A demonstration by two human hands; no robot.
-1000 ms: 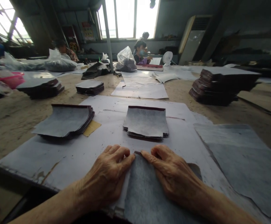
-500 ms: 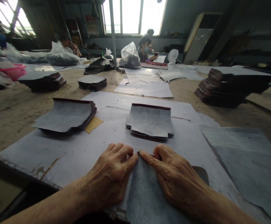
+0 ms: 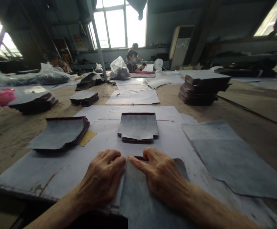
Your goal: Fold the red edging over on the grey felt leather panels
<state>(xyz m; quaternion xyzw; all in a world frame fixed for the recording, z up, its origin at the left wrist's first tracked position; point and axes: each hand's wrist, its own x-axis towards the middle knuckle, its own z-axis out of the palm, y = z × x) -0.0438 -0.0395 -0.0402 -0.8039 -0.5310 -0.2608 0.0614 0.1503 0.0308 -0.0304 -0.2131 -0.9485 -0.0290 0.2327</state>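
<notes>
A broad, brown, worn table (image 3: 7, 136) is spread with a large sheet of white paper (image 3: 105, 132), by which the near middle of its surface is covered. To the right, a large grey sheet (image 3: 229, 159) is laid flat, partly over the paper. Farther back on that side, a tall stack of dark-edged pieces (image 3: 202, 90) is set on the bare table top.

The grey piece being handled (image 3: 138, 197) is placed at the near edge of the paper, and its lower part is cut off by the bottom of the view. Beyond the right wrist a rounded grey corner is shown; whether it belongs to the same piece cannot be told.

At the left, a fanned pile (image 3: 59, 133) is rested on the paper, and a smaller pile (image 3: 138, 127) is positioned just beyond the hands.

The right hand (image 3: 161, 173) is laid over the piece, its forefinger stretched out to the top left corner, its other fingers curled in. The left hand (image 3: 105, 178) is held at the left edge, fingers bent and close together; whether anything is pinched there cannot be told.

A yellow scrap (image 3: 88, 138) is partly covered by the fanned pile. Along the piece's top edge, a narrow dark strip (image 3: 138, 157) is seen.
</notes>
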